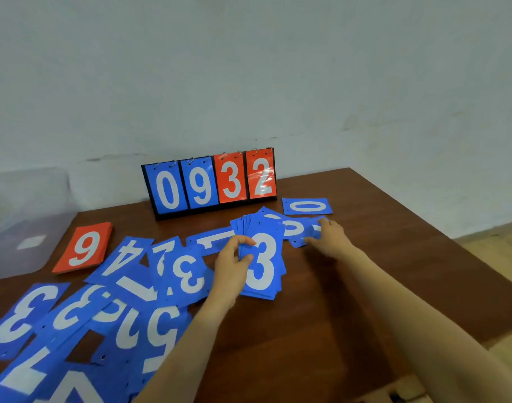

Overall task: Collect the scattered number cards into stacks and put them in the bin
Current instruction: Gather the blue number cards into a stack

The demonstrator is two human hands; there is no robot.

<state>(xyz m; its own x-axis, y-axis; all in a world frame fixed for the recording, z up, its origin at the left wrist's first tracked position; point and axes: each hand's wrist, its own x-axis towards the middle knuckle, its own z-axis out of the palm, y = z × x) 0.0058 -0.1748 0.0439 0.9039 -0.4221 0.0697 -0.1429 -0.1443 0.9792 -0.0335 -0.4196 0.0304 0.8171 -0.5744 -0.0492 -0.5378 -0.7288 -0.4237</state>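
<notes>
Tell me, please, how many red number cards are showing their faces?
3. A red 3 and a red 2 hang on the scoreboard's right half; a red 9 lies on the table's left, seemingly with others hidden beneath.

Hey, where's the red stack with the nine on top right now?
In the head view, the red stack lies flat on the left of the table, between the clear bin and the blue 4 card, left of the standing scoreboard.

Blue card stack (pixel 262 266) in left hand (pixel 231 261)
</notes>
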